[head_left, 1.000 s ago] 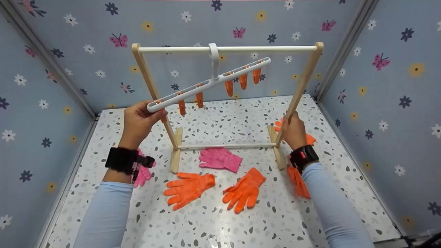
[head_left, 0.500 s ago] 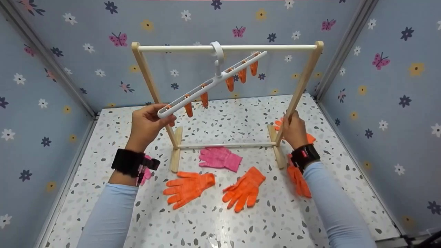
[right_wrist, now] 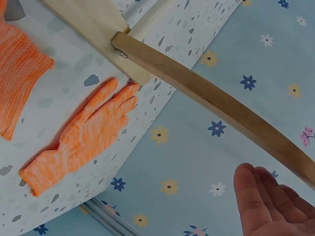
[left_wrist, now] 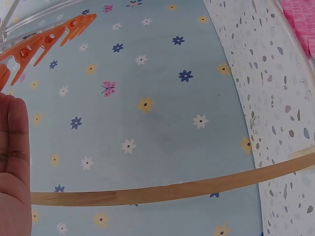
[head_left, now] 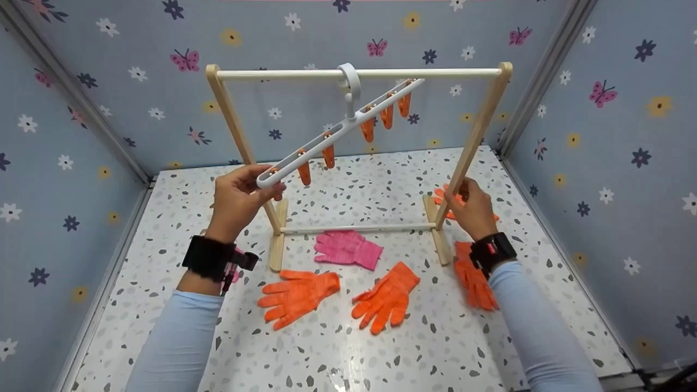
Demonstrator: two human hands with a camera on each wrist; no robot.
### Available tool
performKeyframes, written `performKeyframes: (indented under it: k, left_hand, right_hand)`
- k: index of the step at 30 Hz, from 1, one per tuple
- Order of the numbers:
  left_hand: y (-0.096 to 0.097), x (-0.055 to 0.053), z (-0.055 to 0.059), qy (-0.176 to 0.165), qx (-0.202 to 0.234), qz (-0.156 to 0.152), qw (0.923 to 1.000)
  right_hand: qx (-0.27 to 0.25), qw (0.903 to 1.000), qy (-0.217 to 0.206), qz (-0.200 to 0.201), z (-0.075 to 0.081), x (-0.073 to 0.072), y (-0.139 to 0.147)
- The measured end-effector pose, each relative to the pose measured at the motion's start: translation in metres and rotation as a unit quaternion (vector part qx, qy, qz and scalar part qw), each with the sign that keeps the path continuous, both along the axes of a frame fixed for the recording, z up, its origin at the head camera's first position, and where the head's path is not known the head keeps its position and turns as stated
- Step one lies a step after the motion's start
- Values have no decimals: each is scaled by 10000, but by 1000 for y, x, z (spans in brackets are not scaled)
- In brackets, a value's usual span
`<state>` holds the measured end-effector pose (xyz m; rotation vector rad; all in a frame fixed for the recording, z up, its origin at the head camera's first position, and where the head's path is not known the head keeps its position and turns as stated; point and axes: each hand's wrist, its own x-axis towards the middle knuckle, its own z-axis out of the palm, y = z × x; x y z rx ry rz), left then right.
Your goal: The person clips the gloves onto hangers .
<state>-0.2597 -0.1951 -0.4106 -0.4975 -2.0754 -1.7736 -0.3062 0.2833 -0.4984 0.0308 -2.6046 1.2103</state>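
Note:
A white hanger [head_left: 351, 117] with several orange clips [head_left: 367, 130] slants up to the right in the head view. Its hook [head_left: 355, 84] curves over the top bar [head_left: 283, 74] of a wooden rack. My left hand [head_left: 237, 201] pinches the hanger's near left end between thumb and fingers. Beside the rack's right post [head_left: 472, 147] is my right hand [head_left: 476, 209]. In the right wrist view its fingers [right_wrist: 253, 196] look fairly straight and stand apart from the post; the thumb is out of that view. The left wrist view shows clips above the left fingers [left_wrist: 18, 132].
On the speckled floor lie a pink glove [head_left: 348, 250] and orange gloves [head_left: 297, 299], one of them an orange glove [head_left: 474, 277] by the right wrist. Another orange glove [right_wrist: 88, 137] lies behind the rack's right foot. A pink glove is mostly hidden under my left wrist. Patterned walls enclose the space.
My left hand has moved right with the hanger's end, turning the hanger to a steeper slant. The hook has slid slightly right along the bar. My right hand has loosened from the post.

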Motion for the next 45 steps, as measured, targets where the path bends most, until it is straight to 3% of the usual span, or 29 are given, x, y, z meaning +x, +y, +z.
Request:
performKeyframes:
  k: [7,12,16,25,33,45]
  left_hand:
    - [2,0,-3,204,108,-7,9997]
    - [4,1,-4,300,118,25,9995]
    - [5,1,-5,378,107,50,9992]
    - [6,1,-6,273,106,96,9995]
    - [8,1,-7,187,168,37,9997]
    - [10,2,-7,141,160,66,9998]
  right_hand:
    - [63,9996,-224,162,-3,14,16]
    - [339,9990,-299,-42,-13,20,32]
    - [657,9955,-644,-212,-22,24,46]
    - [1245,9765,-1702,-442,-40,28,61]
    - [1461,9480,-2803,-371,-53,30,70]
    - [1061,9451,-3072,-329,-65,41,70]
